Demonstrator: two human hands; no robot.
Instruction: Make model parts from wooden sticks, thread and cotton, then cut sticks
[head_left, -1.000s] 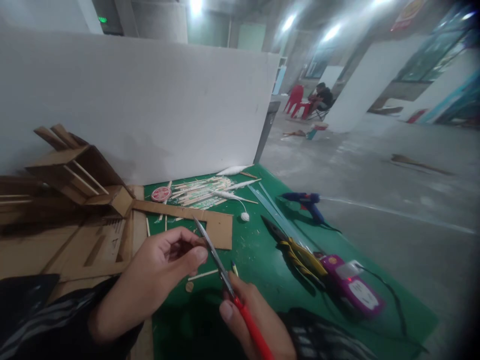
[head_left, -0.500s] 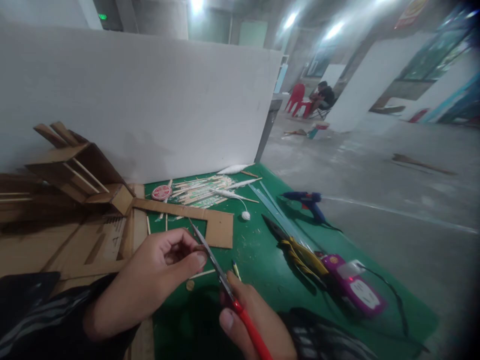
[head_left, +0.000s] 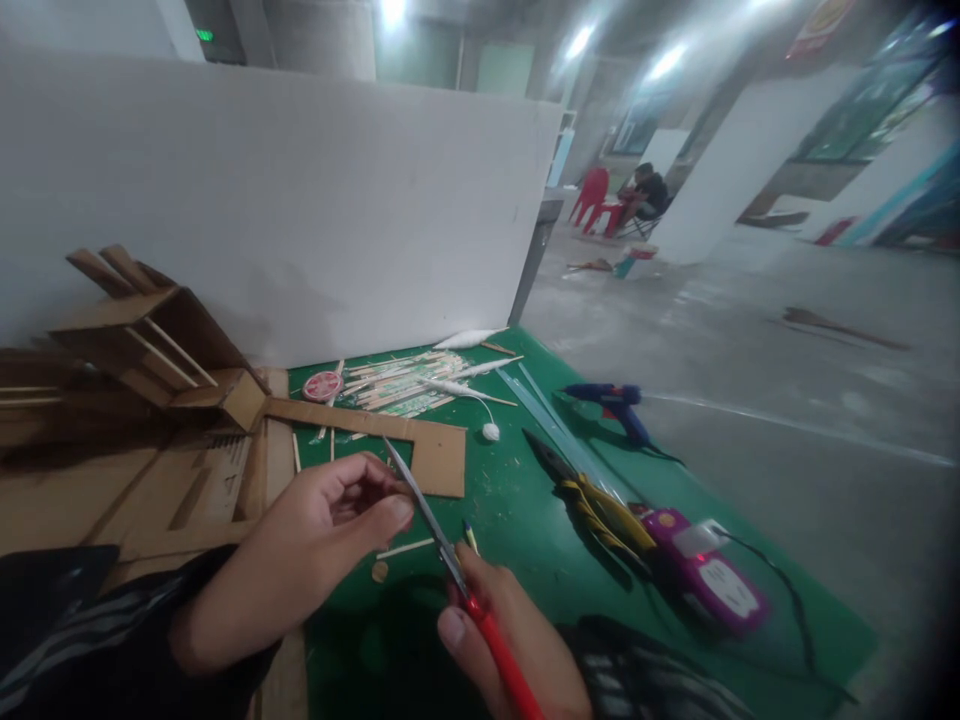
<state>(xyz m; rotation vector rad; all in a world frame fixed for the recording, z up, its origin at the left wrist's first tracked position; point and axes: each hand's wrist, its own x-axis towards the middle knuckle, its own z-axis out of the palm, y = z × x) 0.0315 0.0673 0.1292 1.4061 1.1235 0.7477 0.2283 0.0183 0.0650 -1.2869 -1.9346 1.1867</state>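
My right hand (head_left: 517, 635) is closed around the red handles of a pair of scissors (head_left: 429, 520). Their blades look nearly closed and point up and left, past the fingertips of my other hand. My left hand (head_left: 330, 550) pinches a small brown piece that looks like cardboard, mostly hidden between thumb and fingers, right beside the blades. Below the left fingertips, a small round cardboard disc (head_left: 380, 571) and a thin wooden stick (head_left: 406, 549) lie on the green table (head_left: 495, 530). Just behind the hands rests an L-shaped cardboard strip (head_left: 439, 460).
A cardboard model (head_left: 150, 330) stands at left. Several wooden sticks (head_left: 405, 375) and a red-and-white round tape roll (head_left: 323, 386) lie at the back. Pliers (head_left: 600, 510), a blue glue gun (head_left: 611, 400) and a purple power strip (head_left: 705, 570) are at right. A person (head_left: 649, 190) sits far off.
The scissor blades have shifted slightly right, away from my left fingertips, and more of the thin stick shows. My left hand has barely moved and keeps its pinch.
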